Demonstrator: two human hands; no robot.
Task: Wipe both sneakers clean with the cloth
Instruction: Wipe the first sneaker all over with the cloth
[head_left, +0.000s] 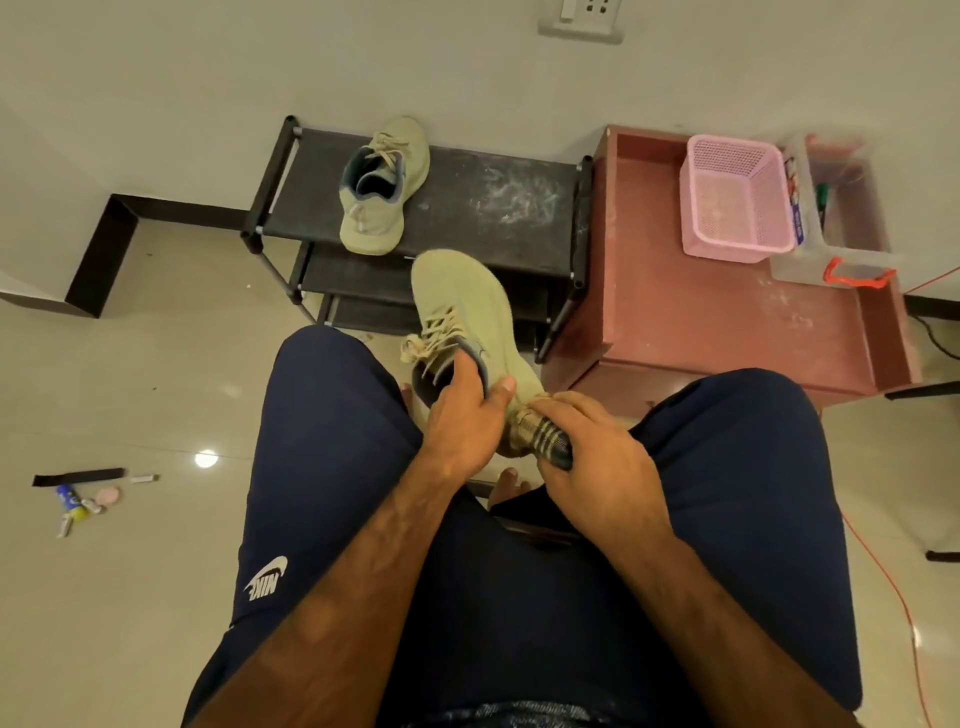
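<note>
One pale olive sneaker (465, 306) is held up between my knees, toe pointing away from me. My left hand (465, 415) grips it at the collar, fingers inside the opening. My right hand (597, 457) holds a folded checked cloth (545, 439) pressed against the sneaker's heel side. The second matching sneaker (382, 187) rests on the top shelf of the black shoe rack (493, 208), toe toward the wall.
A reddish wooden tray-like table (701, 317) stands to the right with a pink basket (735, 197) and a clear plastic box (841, 208). Small items (83, 499) lie on the tiled floor at left. An orange cord (883, 587) runs along the floor at right.
</note>
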